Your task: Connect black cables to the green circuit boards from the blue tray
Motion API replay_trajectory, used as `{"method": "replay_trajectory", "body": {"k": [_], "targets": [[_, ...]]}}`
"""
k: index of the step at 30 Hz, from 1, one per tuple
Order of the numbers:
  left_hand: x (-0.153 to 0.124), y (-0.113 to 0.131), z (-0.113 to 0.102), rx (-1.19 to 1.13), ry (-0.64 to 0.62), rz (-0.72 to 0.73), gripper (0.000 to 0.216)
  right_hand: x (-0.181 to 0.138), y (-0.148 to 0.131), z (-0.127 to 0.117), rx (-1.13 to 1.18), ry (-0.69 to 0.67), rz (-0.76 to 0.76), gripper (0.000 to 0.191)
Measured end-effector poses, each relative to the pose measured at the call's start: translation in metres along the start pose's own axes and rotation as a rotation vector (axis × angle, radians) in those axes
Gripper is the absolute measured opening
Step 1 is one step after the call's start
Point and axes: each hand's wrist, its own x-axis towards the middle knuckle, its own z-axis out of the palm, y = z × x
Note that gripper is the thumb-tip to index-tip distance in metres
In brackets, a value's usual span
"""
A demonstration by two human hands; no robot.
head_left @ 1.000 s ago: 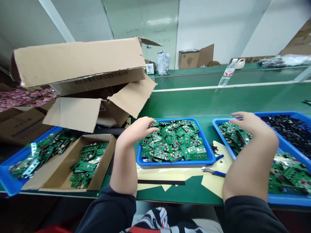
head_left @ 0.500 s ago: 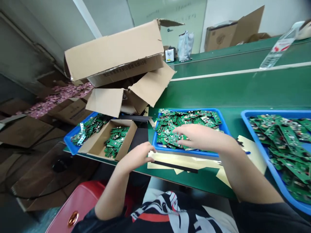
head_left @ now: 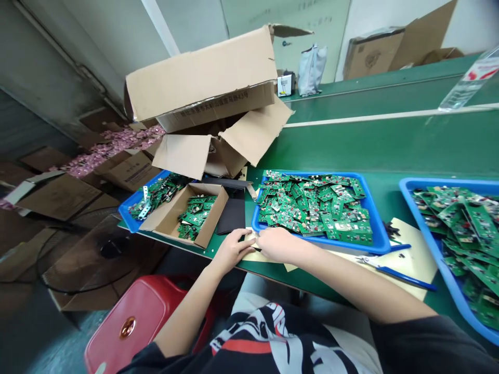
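Observation:
My left hand [head_left: 231,251] and my right hand [head_left: 277,244] meet at the table's front edge, fingertips close together. The fingers of both are closed in a pinch. Whatever is between them is mostly hidden; a pale yellow bit and a dark bit show there. Beneath them lies pale yellow paper [head_left: 268,258]. Just beyond the right hand stands a blue tray [head_left: 384,244] heaped with green circuit boards [head_left: 312,205]. Left of my left hand is a small open cardboard box [head_left: 215,218] with more circuit boards [head_left: 197,214] in it.
Blue-handled cutters [head_left: 405,278] lie on yellow paper at the right. Another blue tray [head_left: 432,254] of boards stands farther right. Large cardboard boxes [head_left: 202,72] are stacked behind the small box. A red stool [head_left: 136,317] is at lower left, a plastic bottle [head_left: 465,85] at back right.
My right hand has come down and left from above the tray's boards to meet my left hand. Both have closed their fingers. The cutters are uncovered. The view has shifted slightly.

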Motion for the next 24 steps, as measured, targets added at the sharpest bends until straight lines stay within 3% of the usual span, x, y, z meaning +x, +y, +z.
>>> {"method": "replay_trajectory", "body": {"k": [6, 16, 24], "targets": [[-0.002, -0.003, 0.002, -0.018, 0.026, -0.015, 0.02, 0.013, -0.008, 0.014, -0.022, 0.086, -0.039, 0.028], [0.007, -0.003, -0.018, -0.117, -0.036, 0.018, 0.021, 0.018, -0.009, 0.01, -0.01, 0.144, -0.08, 0.02], [-0.001, -0.027, 0.005, -0.138, 0.097, 0.005, 0.031, 0.023, -0.003, 0.019, -0.029, 0.201, -0.102, 0.019]]}}
